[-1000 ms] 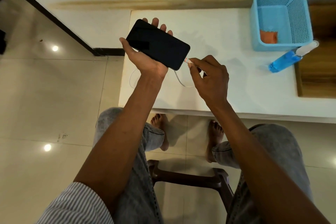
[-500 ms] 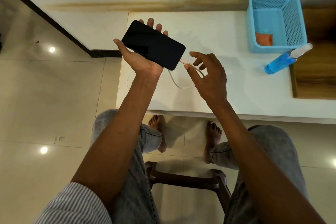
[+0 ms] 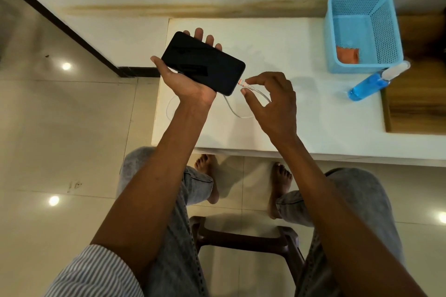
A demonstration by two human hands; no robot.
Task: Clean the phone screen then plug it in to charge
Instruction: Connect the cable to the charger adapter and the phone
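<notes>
While the left hand (image 3: 190, 79) holds the phone (image 3: 203, 63) flat above the table (image 3: 301, 113), its grip curled round the edges, the right hand (image 3: 270, 101) pinches the plug (image 3: 244, 84) of the white cable (image 3: 237, 113) right at the phone's end. This looks like the charging step; next, a small straight push. Half a second ago those fingers were spread, off the plug.

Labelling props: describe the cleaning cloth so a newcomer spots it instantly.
Start at the white table and go to its far right corner, where a light blue mesh basket stands. The cloth lies crumpled on the basket's floor, near its front wall. It is the only orange thing there; the spray bottle lying outside is blue.
</notes>
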